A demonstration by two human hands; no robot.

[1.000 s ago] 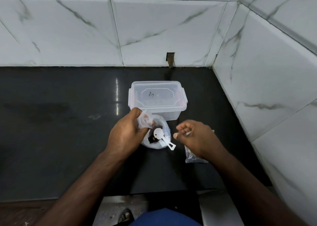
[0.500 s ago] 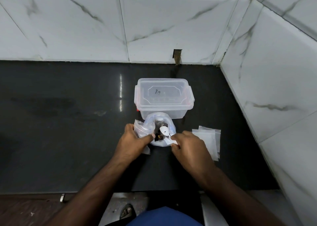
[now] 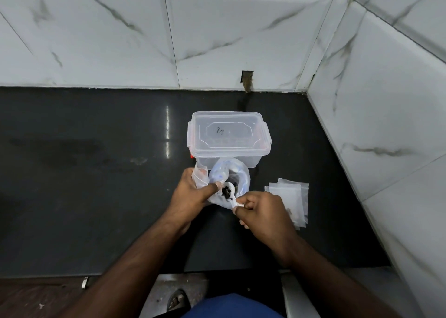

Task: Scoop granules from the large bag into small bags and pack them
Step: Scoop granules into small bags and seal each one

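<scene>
Granules, dark and coarse, now fill the small white plastic scoop (image 3: 228,189), which a second ago lay empty in the crumpled clear large bag (image 3: 237,176) on the black counter (image 3: 96,172). The right hand (image 3: 261,212) has come over and pinches its handle; the left hand (image 3: 193,192) grips the bag's mouth together with a small clear bag (image 3: 199,174). I think pouring comes next. Flat clear small bags (image 3: 290,197) wait at right.

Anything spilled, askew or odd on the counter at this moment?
No spill shows on the dark counter. The spoon in the right hand carries dark granules over the large bag, which the left hand holds. The small bags lie loosely fanned, one with a few dark specks inside. The lidded container sits shut.
</scene>
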